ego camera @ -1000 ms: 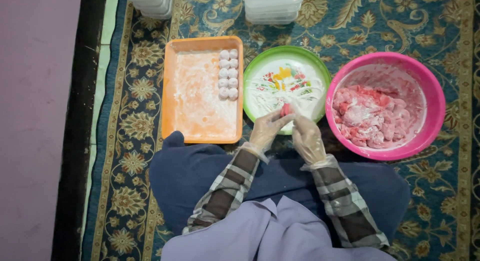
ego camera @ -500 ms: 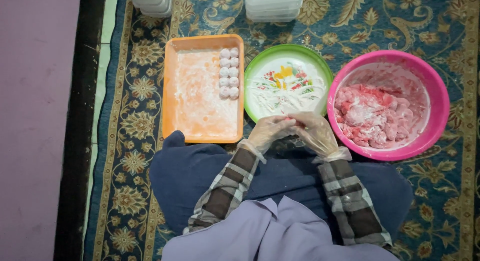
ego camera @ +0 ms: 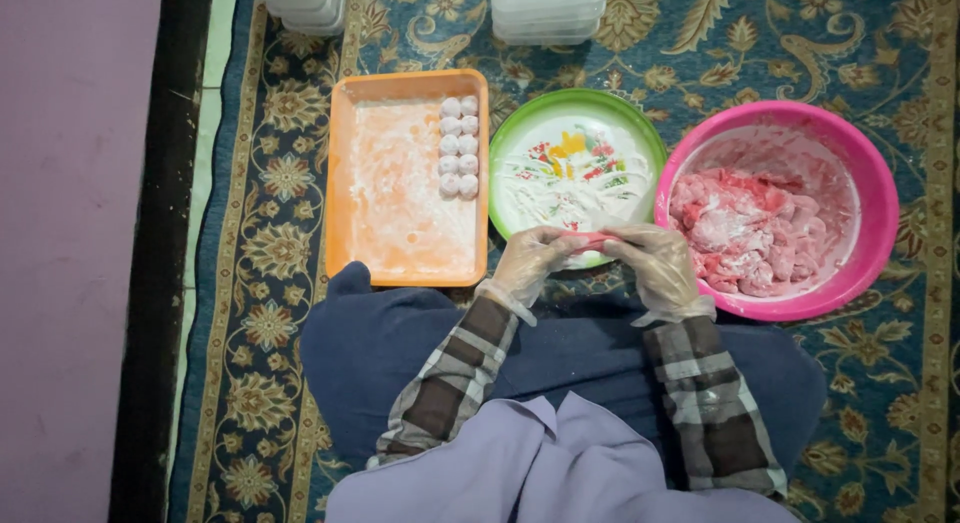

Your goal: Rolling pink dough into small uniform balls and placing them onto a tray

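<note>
Our left hand (ego camera: 530, 261) and right hand (ego camera: 655, 268), gloved, fingers closed on one pink dough piece (ego camera: 597, 241) at the green plate's (ego camera: 510, 133) near rim | left of plate: orange tray (ego camera: 400, 273), ten floured balls (ego camera: 458, 148) done | right of plate: pink bowl (ego camera: 770, 118), much dough (ego camera: 745, 228) left.

Even, soft overhead light; faint shadows; no glare; sharp centre, slight wide-angle softness at edges.
</note>
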